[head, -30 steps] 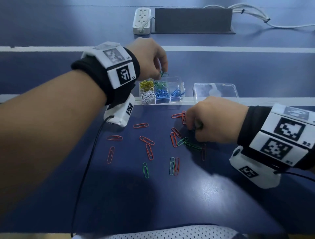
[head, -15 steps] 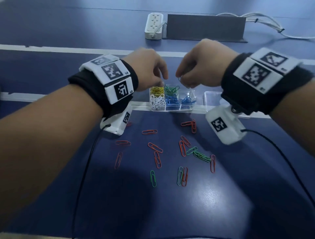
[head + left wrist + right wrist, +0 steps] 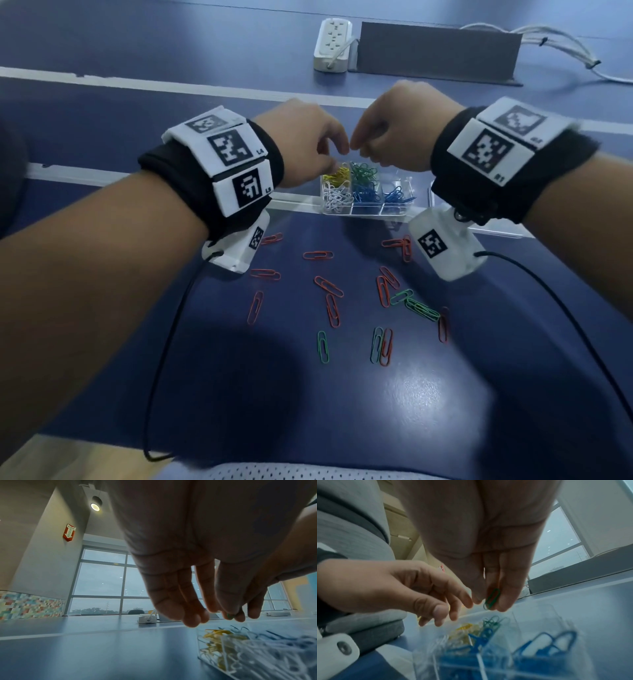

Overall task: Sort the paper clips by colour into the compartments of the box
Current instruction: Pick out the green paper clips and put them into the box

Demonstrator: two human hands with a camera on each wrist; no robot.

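Blue table (image 3: 239, 394); tall windows (image 3: 102, 580) behind.

We see bare forearms, each with a black wristband (image 3: 455, 164) carrying white blocks (image 3: 236, 154) printed with black square markers. A white camera housing (image 3: 445, 245) hangs under each wrist, trailing a thin black cable (image 3: 164, 346). A grey sleeve (image 3: 351, 524) shows too.
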